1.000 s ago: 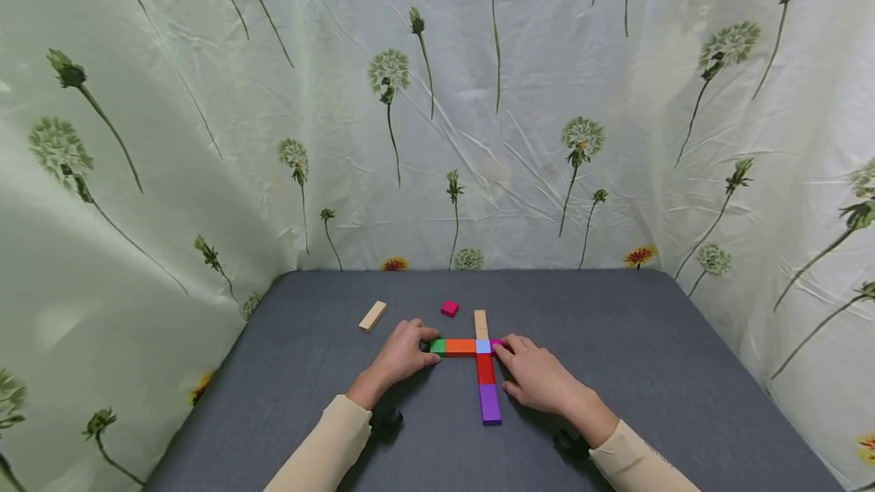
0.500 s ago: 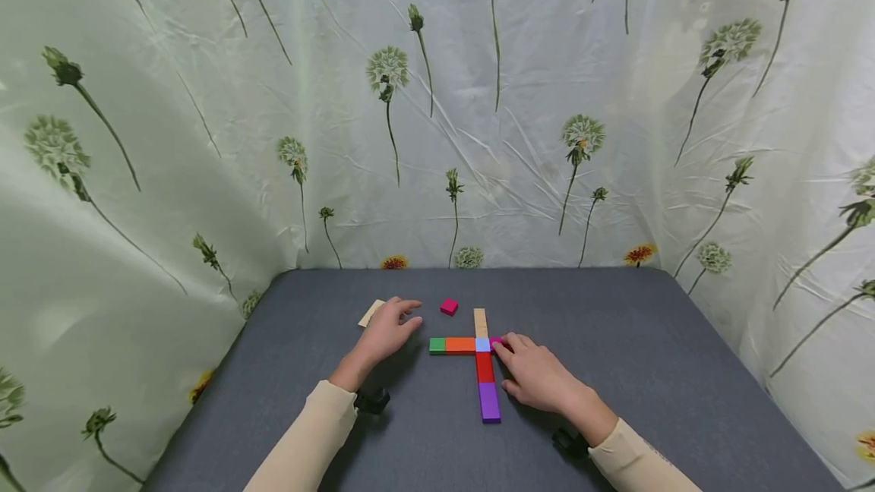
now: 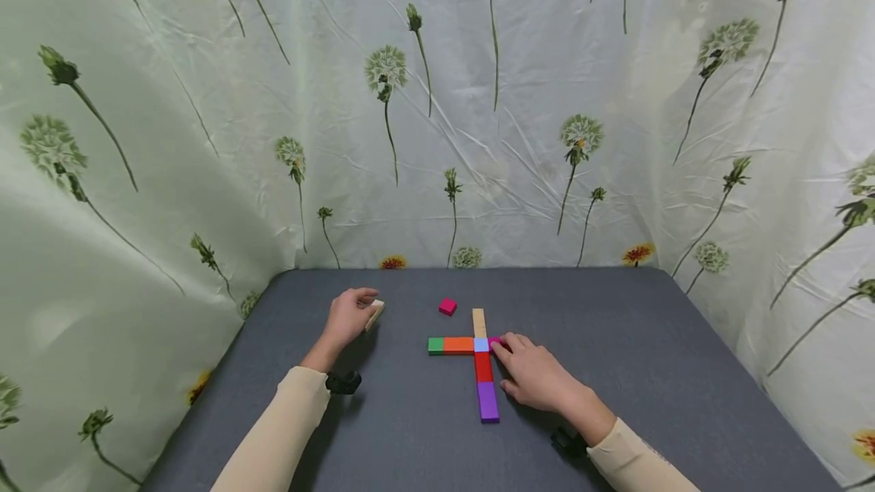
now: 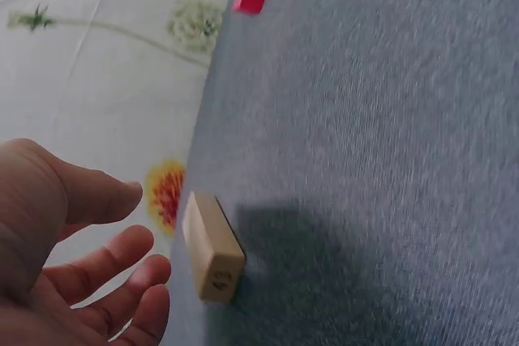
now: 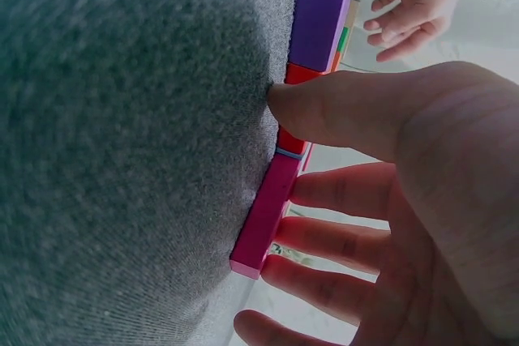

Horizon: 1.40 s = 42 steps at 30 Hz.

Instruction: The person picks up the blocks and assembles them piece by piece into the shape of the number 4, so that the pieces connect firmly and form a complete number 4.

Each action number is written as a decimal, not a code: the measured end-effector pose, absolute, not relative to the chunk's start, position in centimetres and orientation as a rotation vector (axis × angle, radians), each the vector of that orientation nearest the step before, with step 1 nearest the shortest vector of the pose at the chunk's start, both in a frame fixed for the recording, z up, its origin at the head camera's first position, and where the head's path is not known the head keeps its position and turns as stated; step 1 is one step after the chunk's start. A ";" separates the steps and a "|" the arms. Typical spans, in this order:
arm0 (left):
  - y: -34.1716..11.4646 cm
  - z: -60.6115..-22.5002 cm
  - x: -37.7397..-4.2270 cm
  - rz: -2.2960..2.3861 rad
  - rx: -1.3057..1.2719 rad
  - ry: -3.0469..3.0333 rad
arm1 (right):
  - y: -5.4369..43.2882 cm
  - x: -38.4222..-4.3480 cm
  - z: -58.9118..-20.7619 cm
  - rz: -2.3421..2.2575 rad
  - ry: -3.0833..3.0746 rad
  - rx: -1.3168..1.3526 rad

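Note:
My left hand [image 3: 347, 317] hovers beside a loose plain wooden block [image 3: 374, 315], fingers spread. In the left wrist view a gap separates the fingertips from that wooden block [image 4: 212, 245]. My right hand [image 3: 536, 372] rests its fingers along the magenta block [image 5: 266, 215], with the thumb by the red block [image 3: 483, 367]. Flat blocks form a cross: light blue [image 3: 481, 345] in the middle, orange [image 3: 459, 345] and green [image 3: 435, 346] leftward, plain wood [image 3: 479, 322] behind, red and purple [image 3: 488, 402] in front, magenta on the right, partly hidden by my fingers.
A small crimson block [image 3: 447, 307] lies alone behind the cross. The dark grey table [image 3: 424, 439] ends at a pale flower-printed curtain [image 3: 437, 135] at the back and sides. A black wrist device [image 3: 343, 383] sits under my left wrist.
My left hand has let go of the green block at the cross's left end and moved back and left to the loose wooden block. The right hand has stayed in place.

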State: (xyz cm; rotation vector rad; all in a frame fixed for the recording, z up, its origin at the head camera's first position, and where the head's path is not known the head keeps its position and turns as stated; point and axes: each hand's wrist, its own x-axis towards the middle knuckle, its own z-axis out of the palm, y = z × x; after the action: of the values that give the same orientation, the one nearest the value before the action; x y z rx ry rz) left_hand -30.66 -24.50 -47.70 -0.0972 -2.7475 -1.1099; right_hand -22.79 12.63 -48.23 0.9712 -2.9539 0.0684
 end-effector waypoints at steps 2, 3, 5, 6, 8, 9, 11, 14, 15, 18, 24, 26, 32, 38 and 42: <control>-25.1 -48.0 -31.0 -1.130 -0.052 -2.743 | 12.6 -22.8 -48.3 0.071 -2.953 0.972; -25.3 -48.1 -31.1 -1.136 -0.030 -2.742 | 12.6 -22.8 -48.3 0.070 -2.952 0.973; -25.5 -48.3 -31.3 -1.149 0.012 -2.738 | 12.6 -22.8 -48.2 0.071 -2.953 0.970; -25.6 -48.4 -31.3 -1.159 0.033 -2.736 | 12.6 -22.8 -48.2 0.070 -2.954 0.968; -25.7 -48.6 -31.4 -1.162 0.061 -2.737 | 12.6 -22.8 -48.1 0.069 -2.957 0.965; -25.8 -48.7 -31.4 -1.157 0.072 -2.743 | 12.6 -22.8 -48.1 0.069 -2.957 0.965; -25.9 -49.0 -31.4 -1.151 0.098 -2.754 | 12.6 -22.8 -48.1 0.066 -2.958 0.964; -26.0 -49.3 -31.3 -1.127 0.134 -2.774 | 12.5 -22.8 -48.2 0.067 -2.962 0.969; -26.1 -49.4 -31.3 -1.125 0.146 -2.780 | 12.5 -22.8 -48.2 0.065 -2.964 0.972; -26.1 -49.7 -31.2 -1.123 0.167 -2.786 | 12.5 -22.9 -48.4 0.068 -2.966 0.978; -25.6 -49.4 -31.2 -1.043 0.143 -2.797 | 12.6 -22.8 -48.3 0.071 -2.945 0.978; -25.3 -49.3 -31.1 -0.989 0.128 -2.806 | 12.6 -22.8 -48.2 0.072 -2.944 0.973; -24.5 -48.8 -31.0 -0.914 0.133 -2.823 | 12.6 -22.8 -48.2 0.076 -2.948 0.971; -24.4 -48.7 -30.9 -0.892 0.119 -2.817 | 12.7 -22.8 -48.4 0.082 -2.955 0.973; -24.6 -48.8 -31.0 -0.888 0.082 -2.820 | 12.7 -22.8 -48.4 0.090 -2.954 0.973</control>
State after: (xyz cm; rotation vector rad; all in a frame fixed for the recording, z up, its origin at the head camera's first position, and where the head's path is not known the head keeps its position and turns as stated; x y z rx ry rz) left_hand -31.00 -24.64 -48.78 0.0823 -2.8198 -0.8884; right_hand -22.77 12.73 -48.39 0.9727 -2.9539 0.0900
